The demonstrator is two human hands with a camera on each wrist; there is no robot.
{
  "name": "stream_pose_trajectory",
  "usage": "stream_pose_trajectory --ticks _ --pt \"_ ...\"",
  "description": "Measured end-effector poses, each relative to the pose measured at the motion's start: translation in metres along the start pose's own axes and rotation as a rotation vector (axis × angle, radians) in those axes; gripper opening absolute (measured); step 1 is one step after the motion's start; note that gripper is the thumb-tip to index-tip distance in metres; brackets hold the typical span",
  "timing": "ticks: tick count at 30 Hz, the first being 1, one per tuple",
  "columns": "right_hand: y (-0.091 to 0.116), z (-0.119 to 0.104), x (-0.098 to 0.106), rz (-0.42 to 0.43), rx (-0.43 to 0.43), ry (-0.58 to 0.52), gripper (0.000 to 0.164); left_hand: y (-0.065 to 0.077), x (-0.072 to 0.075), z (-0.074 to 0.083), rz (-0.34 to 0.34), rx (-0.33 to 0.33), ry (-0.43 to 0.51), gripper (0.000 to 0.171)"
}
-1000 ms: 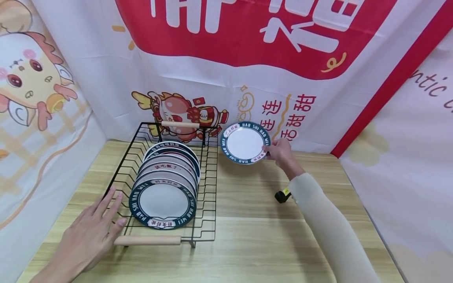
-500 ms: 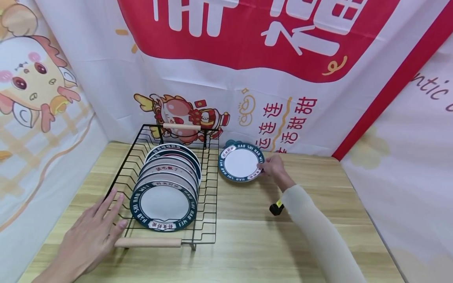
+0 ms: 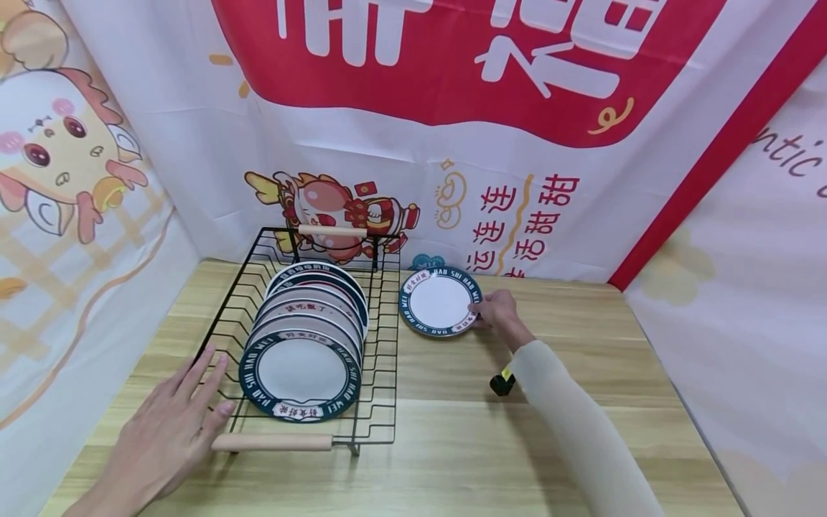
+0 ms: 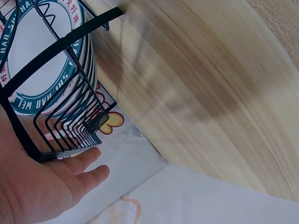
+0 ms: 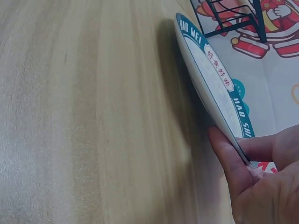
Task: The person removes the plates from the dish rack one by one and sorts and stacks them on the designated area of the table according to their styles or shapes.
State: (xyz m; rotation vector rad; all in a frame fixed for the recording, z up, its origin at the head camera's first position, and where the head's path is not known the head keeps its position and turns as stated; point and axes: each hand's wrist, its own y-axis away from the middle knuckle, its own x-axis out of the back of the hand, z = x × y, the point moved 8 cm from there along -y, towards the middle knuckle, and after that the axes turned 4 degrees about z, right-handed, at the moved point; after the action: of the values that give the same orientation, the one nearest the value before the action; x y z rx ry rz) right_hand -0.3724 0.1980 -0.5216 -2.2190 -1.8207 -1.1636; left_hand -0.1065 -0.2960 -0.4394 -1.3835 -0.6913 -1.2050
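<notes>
My right hand [image 3: 500,316] pinches the right rim of a white plate [image 3: 441,301] with a dark green lettered border. The right wrist view shows this plate [image 5: 210,77] tilted close over the table, its shadow beside it, with thumb on the face and fingers underneath. My left hand [image 3: 164,424] rests with extended fingers at the near left corner of a black wire dish rack [image 3: 376,388]. In the left wrist view the rack's frame [image 4: 60,44] crosses over that hand [image 4: 51,186]. Several plates [image 3: 300,370] stand leaning in a row inside the rack.
Wooden handles [image 3: 274,442] sit at the rack's near and far ends. A small black and yellow object [image 3: 502,382] lies beside the right sleeve [image 3: 568,409]. A printed cloth backdrop [image 3: 362,133] hangs along the back of the wooden table [image 3: 446,459].
The right hand has lowered the plate from in front of the backdrop to just above the table, right of the rack. The left hand keeps its place at the rack's corner.
</notes>
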Motion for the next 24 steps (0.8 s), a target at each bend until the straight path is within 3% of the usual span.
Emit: stream_pose_trajectory --ticks 10,24 --pt "-0.005 0.006 -0.003 0.019 -0.034 0.058 0.011 0.001 0.0 0.0 -0.014 0.02 0.019 0.066" --pt "-0.009 0.006 -0.001 0.09 0.068 0.183 0.021 0.001 -0.001 0.0 -0.027 0.024 0.012 0.067"
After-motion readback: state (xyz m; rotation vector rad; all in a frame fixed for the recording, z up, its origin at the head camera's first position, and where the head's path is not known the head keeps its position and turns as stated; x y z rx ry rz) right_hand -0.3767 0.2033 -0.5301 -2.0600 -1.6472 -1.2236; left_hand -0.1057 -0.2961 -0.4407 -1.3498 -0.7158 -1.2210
